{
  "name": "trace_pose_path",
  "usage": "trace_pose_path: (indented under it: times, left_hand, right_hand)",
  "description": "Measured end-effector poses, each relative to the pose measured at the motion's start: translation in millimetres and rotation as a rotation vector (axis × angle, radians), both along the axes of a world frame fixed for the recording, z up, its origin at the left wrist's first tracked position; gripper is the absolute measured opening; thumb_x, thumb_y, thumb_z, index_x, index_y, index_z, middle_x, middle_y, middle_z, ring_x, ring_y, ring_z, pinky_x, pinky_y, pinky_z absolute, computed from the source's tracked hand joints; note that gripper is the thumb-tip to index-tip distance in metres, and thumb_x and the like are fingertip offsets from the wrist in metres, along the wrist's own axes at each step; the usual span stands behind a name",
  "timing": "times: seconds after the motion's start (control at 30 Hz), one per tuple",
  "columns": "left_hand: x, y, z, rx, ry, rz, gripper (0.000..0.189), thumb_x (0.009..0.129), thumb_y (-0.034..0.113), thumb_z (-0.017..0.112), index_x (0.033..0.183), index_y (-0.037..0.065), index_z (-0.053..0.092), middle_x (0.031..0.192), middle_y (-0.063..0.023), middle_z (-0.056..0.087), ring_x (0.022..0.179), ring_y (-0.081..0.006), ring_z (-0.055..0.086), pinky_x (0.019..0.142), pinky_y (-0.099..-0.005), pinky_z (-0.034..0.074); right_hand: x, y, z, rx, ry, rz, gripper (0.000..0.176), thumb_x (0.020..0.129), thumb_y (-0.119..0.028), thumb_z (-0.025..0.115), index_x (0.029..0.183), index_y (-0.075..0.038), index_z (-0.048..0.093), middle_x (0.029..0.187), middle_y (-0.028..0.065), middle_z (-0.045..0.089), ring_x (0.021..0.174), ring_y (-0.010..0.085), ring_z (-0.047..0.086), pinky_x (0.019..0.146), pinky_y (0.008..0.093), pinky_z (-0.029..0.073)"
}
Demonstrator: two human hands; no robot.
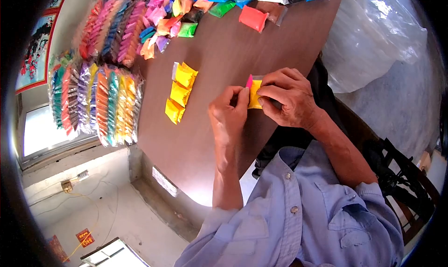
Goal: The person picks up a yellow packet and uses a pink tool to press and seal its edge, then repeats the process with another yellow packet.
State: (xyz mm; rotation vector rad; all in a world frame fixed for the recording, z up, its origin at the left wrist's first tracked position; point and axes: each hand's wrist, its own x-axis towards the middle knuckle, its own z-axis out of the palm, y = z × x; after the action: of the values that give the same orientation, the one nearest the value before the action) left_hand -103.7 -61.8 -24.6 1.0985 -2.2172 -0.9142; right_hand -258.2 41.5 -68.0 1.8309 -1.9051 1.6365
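Note:
A small yellow packet (255, 93) lies between my two hands, close over the brown table. My left hand (229, 108) pinches at its left edge, thumb against the curled fingers. A narrow pink piece (249, 81) sticks up by the left thumb tip; its lower part is hidden. My right hand (288, 95) is closed on the packet's right side, with bent fingers and thumb over it. To the left, several filled yellow packets (180, 93) lie in an overlapping row.
Loose packets in many colours (186, 8) are heaped at the far edge of the brown table (210, 52). Clear bags of stacked packets (100, 99) stand on the left. A red packet (253, 19) sits nearer. A large clear plastic bag (373, 38) hangs beyond the right edge.

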Motion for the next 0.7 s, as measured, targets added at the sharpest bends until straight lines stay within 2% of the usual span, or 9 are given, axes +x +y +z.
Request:
trace_pose_path:
  times: [0.13, 0.2, 0.3, 0.4, 0.7]
  left_hand:
    - [-3, -7, -1, -0.029, 0.019, 0.008, 0.012, 0.094, 0.011, 0.077, 0.094, -0.001, 0.075, 0.078, -0.0116, 0.075, 0.068, -0.0148, 0.071, 0.063, -0.0302, 0.055]
    - [2, -5, -1, 0.017, -0.015, 0.029, 0.016, 0.095, 0.013, 0.077, 0.1, -0.002, 0.077, 0.084, -0.0072, 0.076, 0.076, -0.0102, 0.067, 0.069, -0.0271, 0.055]
    - [12, 14, 6, -0.011, -0.02, 0.046, 0.015, 0.096, 0.013, 0.077, 0.101, -0.001, 0.077, 0.085, -0.0083, 0.077, 0.077, -0.0113, 0.069, 0.071, -0.0276, 0.055]
    - [20, 29, 9, -0.092, -0.044, 0.021, 0.013, 0.096, 0.012, 0.076, 0.101, 0.0, 0.077, 0.086, -0.0093, 0.077, 0.077, -0.0125, 0.069, 0.07, -0.0286, 0.056]
    - [13, 13, 0, -0.028, -0.05, 0.054, 0.014, 0.097, 0.013, 0.076, 0.097, -0.001, 0.075, 0.08, -0.0086, 0.075, 0.073, -0.01, 0.066, 0.067, -0.0288, 0.054]
  right_hand:
    - [1, 0, 1, -0.002, 0.008, -0.001, 0.016, 0.079, -0.016, 0.082, 0.089, -0.012, 0.071, 0.099, 0.0033, 0.069, 0.089, 0.0255, 0.066, 0.081, 0.0401, 0.051]
    - [1, 1, 0, 0.005, 0.007, -0.007, 0.016, 0.078, -0.017, 0.082, 0.089, -0.012, 0.071, 0.099, 0.0032, 0.069, 0.089, 0.0253, 0.066, 0.081, 0.0399, 0.051]
    - [1, 0, 1, 0.017, -0.004, -0.001, 0.018, 0.078, -0.017, 0.084, 0.089, -0.012, 0.07, 0.098, 0.0033, 0.069, 0.088, 0.0248, 0.066, 0.08, 0.0396, 0.05]
    - [3, -3, 1, -0.016, -0.009, -0.029, 0.02, 0.077, -0.017, 0.085, 0.088, -0.012, 0.07, 0.096, 0.0032, 0.069, 0.087, 0.0242, 0.066, 0.079, 0.0394, 0.05]
    - [3, -4, 2, -0.004, -0.02, -0.037, 0.02, 0.078, -0.016, 0.085, 0.086, -0.012, 0.068, 0.096, 0.0039, 0.069, 0.084, 0.0236, 0.066, 0.076, 0.0386, 0.05]
